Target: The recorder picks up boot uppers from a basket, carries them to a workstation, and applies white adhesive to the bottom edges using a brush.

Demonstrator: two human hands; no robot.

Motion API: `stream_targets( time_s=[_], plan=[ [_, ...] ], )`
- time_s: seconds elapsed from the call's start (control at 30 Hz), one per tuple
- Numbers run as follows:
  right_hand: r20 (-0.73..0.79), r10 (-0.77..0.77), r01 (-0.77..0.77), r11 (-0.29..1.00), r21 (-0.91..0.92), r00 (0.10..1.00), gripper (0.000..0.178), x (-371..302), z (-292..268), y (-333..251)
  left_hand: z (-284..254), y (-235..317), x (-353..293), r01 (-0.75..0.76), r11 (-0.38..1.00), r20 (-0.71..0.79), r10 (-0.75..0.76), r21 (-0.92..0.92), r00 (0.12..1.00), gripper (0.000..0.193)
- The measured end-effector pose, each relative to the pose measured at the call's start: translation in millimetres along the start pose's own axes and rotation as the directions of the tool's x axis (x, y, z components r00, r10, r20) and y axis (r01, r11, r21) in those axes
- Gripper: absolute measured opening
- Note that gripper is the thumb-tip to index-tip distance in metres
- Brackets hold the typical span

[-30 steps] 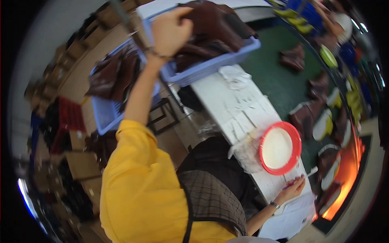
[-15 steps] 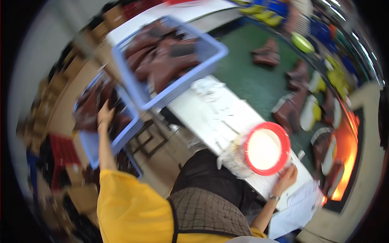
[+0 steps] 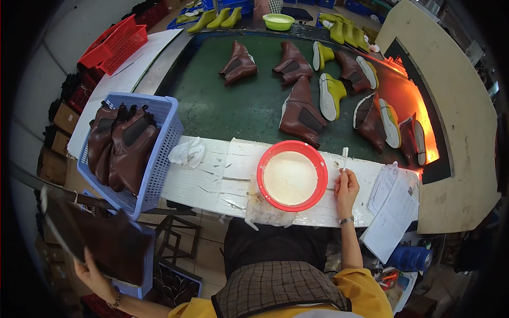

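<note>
Green conveyor belt (image 3: pixel 249 106) carries brown boots along the far side. White tabletop (image 3: pixel 201 180) holds a blue basket (image 3: pixel 164 143) of boot uppers at its left edge and a red glue bowl (image 3: pixel 292 176) centre. Left hand (image 3: pixel 93 273), grip pinching a brown upper (image 3: pixel 103 238) low left, off the tabletop. Right hand (image 3: pixel 346 186), grip pinching a white brush (image 3: pixel 344 157) beside the bowl. Step looks like fetching an upper; next calls for bringing it to the tabletop and loading the brush.

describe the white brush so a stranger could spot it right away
Start at the red bowl of white paste on the white bench. Just to its right, the right hand holds a thin white brush upright, the only stick-shaped thing there.
</note>
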State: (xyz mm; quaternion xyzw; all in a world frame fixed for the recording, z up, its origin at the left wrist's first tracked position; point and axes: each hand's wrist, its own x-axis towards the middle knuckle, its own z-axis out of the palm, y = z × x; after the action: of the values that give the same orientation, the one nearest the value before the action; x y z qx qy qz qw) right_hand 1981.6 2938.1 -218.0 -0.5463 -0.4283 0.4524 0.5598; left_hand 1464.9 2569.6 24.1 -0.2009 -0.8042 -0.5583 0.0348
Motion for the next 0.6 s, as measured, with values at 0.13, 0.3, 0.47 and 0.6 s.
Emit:
stream_targets(
  time_s=[0.13, 0.3, 0.47, 0.6],
  plan=[
    [0.02, 0.034, -0.034, 0.999, -0.036, 0.999, 0.026, -2.2, 3.7, -24.4, 115.2, 59.6, -29.0, -0.278, 0.959, 0.42, 0.278, -0.061, 0.864, 0.031],
    [0.309, -0.418, 0.519, 0.651, -0.554, 0.854, 0.02, -17.3, 6.2, -79.5, 264.4, 43.5, -60.1, -0.612, 0.791, 0.726, 0.435, -0.025, 0.533, 0.052],
    [0.444, -0.301, 0.537, 0.471, -0.7, 0.844, 0.01, -29.5, 24.1, -104.8, 360.6, -5.0, -68.1, -0.752, 0.655, 0.818, 0.471, -0.075, 0.329, 0.097],
    [0.626, -0.324, 0.693, 0.158, -0.703, 0.709, 0.007, -30.2, 35.9, -102.7, 391.7, -16.0, -62.0, -0.542, 0.833, 0.828, 0.381, -0.114, 0.412, 0.107]
  ],
)
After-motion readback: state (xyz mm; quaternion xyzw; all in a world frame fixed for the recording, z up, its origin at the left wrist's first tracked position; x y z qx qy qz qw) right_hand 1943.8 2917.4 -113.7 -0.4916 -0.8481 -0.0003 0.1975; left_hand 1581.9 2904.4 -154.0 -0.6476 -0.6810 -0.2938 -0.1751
